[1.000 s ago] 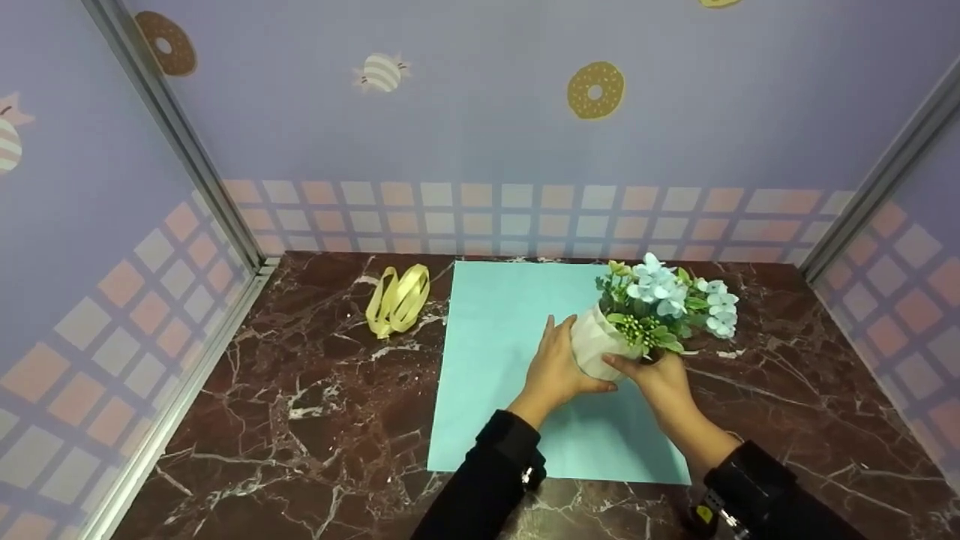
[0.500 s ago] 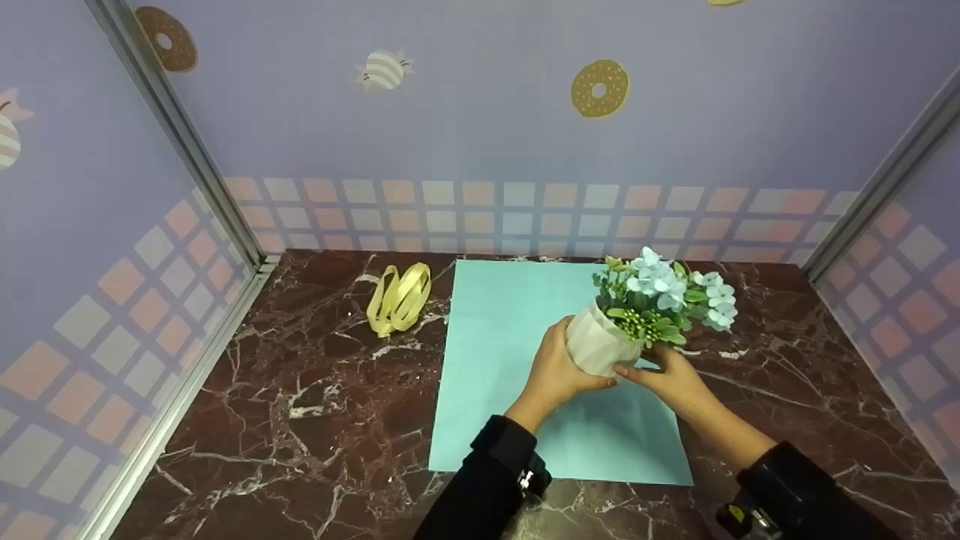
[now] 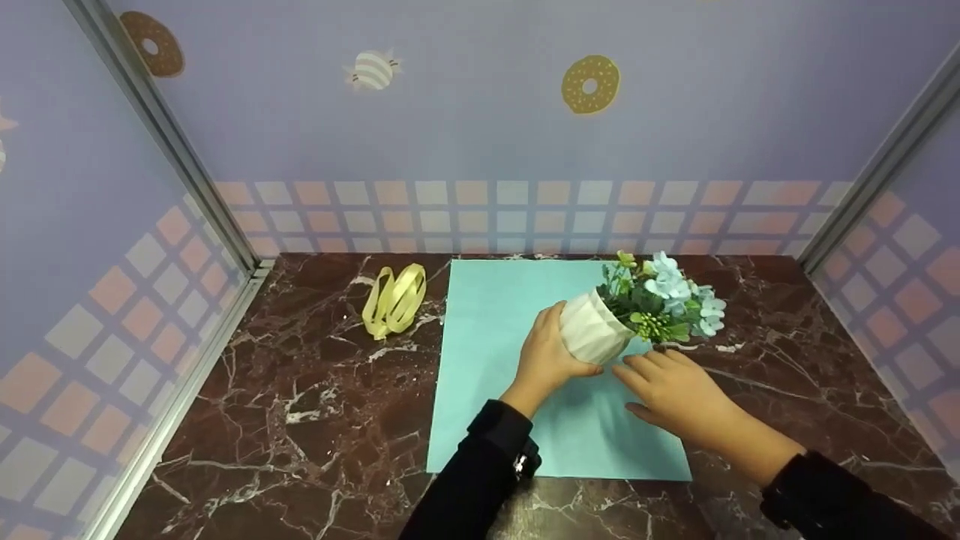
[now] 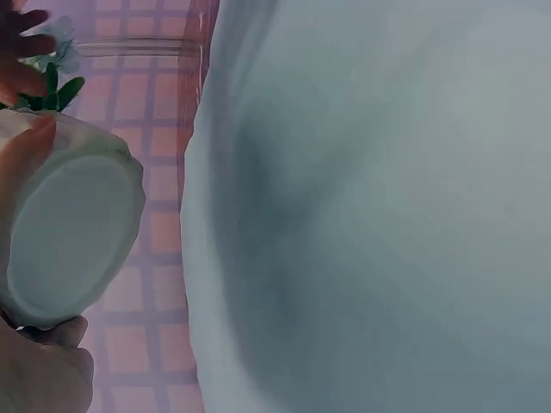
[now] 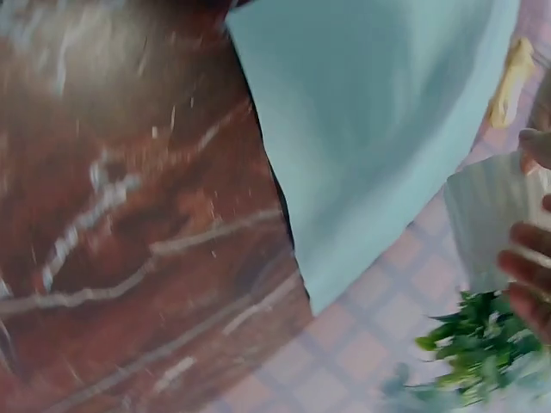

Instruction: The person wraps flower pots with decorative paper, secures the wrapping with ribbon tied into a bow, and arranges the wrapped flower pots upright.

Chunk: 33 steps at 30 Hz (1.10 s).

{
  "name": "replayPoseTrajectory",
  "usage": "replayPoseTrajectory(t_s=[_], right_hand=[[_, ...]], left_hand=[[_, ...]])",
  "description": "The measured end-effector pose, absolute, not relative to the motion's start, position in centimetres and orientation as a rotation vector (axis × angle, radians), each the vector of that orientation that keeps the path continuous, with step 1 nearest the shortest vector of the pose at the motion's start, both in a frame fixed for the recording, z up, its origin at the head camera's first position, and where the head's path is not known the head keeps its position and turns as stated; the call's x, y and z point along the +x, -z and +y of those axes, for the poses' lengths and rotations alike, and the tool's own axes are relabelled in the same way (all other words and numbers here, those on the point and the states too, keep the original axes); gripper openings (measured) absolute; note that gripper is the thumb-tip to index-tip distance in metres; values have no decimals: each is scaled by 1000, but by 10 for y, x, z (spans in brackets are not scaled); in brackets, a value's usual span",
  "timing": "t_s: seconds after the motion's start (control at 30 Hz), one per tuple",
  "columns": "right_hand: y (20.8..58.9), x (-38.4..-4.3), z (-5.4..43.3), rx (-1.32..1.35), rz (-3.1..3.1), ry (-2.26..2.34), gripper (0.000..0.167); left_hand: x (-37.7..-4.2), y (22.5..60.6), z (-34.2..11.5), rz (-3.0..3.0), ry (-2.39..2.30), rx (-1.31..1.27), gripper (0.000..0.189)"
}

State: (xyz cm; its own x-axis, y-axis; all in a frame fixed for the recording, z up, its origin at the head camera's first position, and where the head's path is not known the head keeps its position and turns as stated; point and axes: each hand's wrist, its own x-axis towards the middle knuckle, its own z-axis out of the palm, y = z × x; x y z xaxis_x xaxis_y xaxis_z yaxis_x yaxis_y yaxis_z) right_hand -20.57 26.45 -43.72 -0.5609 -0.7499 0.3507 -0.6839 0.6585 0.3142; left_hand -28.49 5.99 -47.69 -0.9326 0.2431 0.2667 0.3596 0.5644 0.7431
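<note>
Head view: I see the left hand (image 3: pixel 546 356) gripping a tilted, white, faceted pot (image 3: pixel 595 328) of pale-blue flowers (image 3: pixel 673 292) above the rectangular light-blue paper sheet (image 3: pixel 480 397). The right hand (image 3: pixel 679 391), fingers loose, hovers over the sheet's right edge.

On my remote feeds, I inspect the head view and both wrist views and record the following finding: I can read no text, label, brand, number or sign on any surface shown.
</note>
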Motion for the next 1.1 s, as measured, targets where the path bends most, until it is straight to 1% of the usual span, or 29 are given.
replayPoseTrajectory(t_s=[0.1,0.17,0.33,0.43,0.57,0.63,0.73,0.9,0.97,1.1], right_hand=[[434,-208,262,1279,-2204,304,37],[430,-212,260,1354,-2102,373,30],[410,-222,261,1406,-2046,580,38],[393,-230,263,1367,-2179,640,61],[376,-247,266,1245,-2359,537,78],[370,-258,266,1196,-2400,455,80],[365,-273,266,1172,-2472,362,88],[366,-290,260,1111,-2604,402,99],[370,-296,260,1084,-2632,442,100],[380,-305,265,1051,-2662,474,96]], left_hand=[[-287,474,64,-2672,1221,-565,111],[-289,471,64,-2678,1163,-594,110],[-294,464,65,-2738,970,-649,110],[-297,458,66,-2761,862,-692,111],[-302,451,68,-2734,749,-761,112],[-306,449,69,-2725,702,-782,112],[-310,447,73,-2731,653,-786,114],[-317,448,79,-2754,589,-772,115],[-318,451,83,-2765,557,-774,115],[-321,459,92,-2752,506,-790,115]])
